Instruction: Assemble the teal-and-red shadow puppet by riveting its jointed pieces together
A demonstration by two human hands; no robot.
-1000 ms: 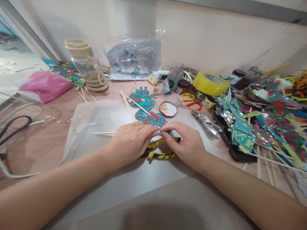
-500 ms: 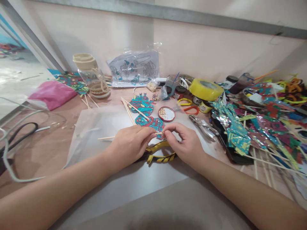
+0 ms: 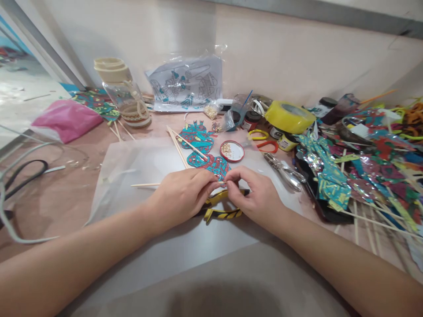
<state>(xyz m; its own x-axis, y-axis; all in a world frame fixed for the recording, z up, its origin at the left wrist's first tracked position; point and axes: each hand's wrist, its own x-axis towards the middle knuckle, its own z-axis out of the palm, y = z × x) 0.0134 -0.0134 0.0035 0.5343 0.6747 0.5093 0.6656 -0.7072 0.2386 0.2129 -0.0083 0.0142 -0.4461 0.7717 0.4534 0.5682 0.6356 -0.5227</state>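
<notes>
My left hand (image 3: 185,191) is closed round a thin wooden stick (image 3: 144,185), whose long end juts out to the left. At the stick's other tip, my right hand (image 3: 253,191) pinches with thumb and forefinger; whether a small piece sits there is too small to make out. Below both hands lie yellow-and-black pliers (image 3: 224,214), partly covered by them. Just beyond is a painted turquoise-and-red cut-out figure (image 3: 196,138) with more sticks (image 3: 178,147) lying across and beside it. A red-rimmed lid (image 3: 232,151) holds small gold-coloured pieces.
Translucent sheet (image 3: 132,251) covers the work surface. Punch pliers (image 3: 284,171), scissors (image 3: 267,146), yellow tape (image 3: 290,116) and paint jars (image 3: 287,141) stand to the right, near a pile of painted cut-outs (image 3: 333,176). A bottle (image 3: 124,94), pink bag (image 3: 66,119) and white cable (image 3: 6,220) lie left.
The camera view has tilted slightly, so the background sits a little higher. Both hands keep almost the same pose at the stick, and the tip between them shows less.
</notes>
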